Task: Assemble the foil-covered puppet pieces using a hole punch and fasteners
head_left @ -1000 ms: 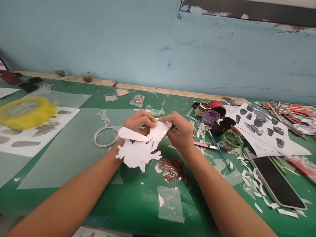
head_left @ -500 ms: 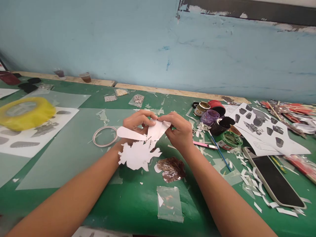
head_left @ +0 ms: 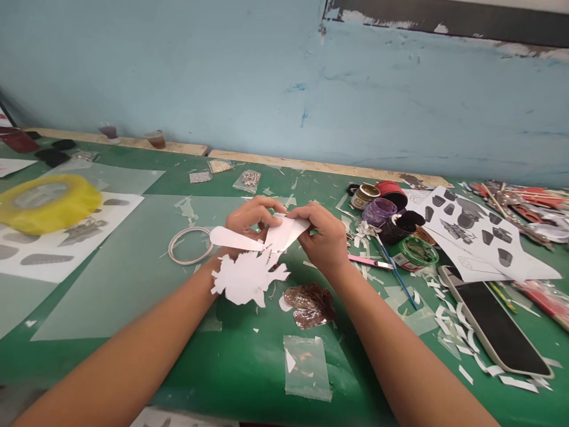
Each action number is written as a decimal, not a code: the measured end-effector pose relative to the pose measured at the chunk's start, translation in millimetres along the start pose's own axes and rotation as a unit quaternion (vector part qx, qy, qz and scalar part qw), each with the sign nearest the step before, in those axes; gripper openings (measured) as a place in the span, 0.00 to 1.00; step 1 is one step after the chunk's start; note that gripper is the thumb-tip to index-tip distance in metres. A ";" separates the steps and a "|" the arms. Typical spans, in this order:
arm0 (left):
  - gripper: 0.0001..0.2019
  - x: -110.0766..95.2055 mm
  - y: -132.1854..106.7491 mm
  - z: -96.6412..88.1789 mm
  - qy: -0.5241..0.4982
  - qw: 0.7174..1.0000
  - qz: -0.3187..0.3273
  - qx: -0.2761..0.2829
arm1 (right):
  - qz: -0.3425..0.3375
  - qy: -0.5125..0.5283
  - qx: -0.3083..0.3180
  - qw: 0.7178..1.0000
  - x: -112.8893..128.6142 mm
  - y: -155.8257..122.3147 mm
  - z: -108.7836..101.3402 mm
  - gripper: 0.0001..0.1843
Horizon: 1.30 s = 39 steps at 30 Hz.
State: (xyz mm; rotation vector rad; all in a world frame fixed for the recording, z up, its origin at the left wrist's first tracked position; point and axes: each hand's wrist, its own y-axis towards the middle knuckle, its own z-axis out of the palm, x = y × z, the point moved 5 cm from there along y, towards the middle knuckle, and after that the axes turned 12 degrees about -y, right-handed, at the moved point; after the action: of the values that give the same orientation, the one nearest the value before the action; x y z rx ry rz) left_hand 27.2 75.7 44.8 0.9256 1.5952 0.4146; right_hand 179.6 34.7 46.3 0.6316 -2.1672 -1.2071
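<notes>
A white paper cutout (head_left: 246,276) with a jagged outline and several rounded blades hangs from my two hands above the green table. My left hand (head_left: 252,216) is closed, its thumb and fingers pinching the upper edge of one blade. From the other side, my right hand (head_left: 326,232) pinches the same upper part, fingertips almost touching the left ones. One long blade (head_left: 235,239) sticks out to the left below my left fingers. Beneath the hands lie a crumpled brown shiny foil piece (head_left: 310,303) and a small clear plastic bag (head_left: 307,367).
Left are a ring of narrow tape (head_left: 190,245), a yellow tape roll (head_left: 50,203) and a printed sheet (head_left: 53,261). Paint jars (head_left: 379,211), a pink cutter (head_left: 370,261), a blue brush (head_left: 400,279), printed cutouts (head_left: 471,231) and a phone (head_left: 498,326) lie right, among paper scraps.
The jagged end of the paper cutout has tilted slightly. Both hands keep their pinch, and the view has shifted a little.
</notes>
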 end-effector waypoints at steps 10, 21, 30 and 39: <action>0.07 0.6 -4.5 3.3 -0.185 0.982 -0.010 -0.029 | 0.070 0.043 0.050 0.995 -0.8 2.5 -0.5 0.07; 0.12 2.1 -11.1 -6.9 -0.122 0.991 -0.037 0.045 | 0.072 0.106 0.123 0.984 -2.8 -1.5 6.6 0.16; 0.11 -5.6 -13.3 -12.4 -0.102 0.988 -0.013 0.113 | 0.078 0.098 0.101 0.987 -2.2 -2.1 7.0 0.14; 0.11 -25.4 -5.8 -7.4 -0.110 0.991 0.046 0.063 | 0.072 0.073 0.064 0.993 2.0 1.4 3.9 0.13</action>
State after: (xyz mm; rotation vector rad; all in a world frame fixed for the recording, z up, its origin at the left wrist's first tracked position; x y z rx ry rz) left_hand 18.3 54.6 59.3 1.1067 1.3925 0.2673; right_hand 175.4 36.5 46.4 0.5871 -2.1376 -0.9250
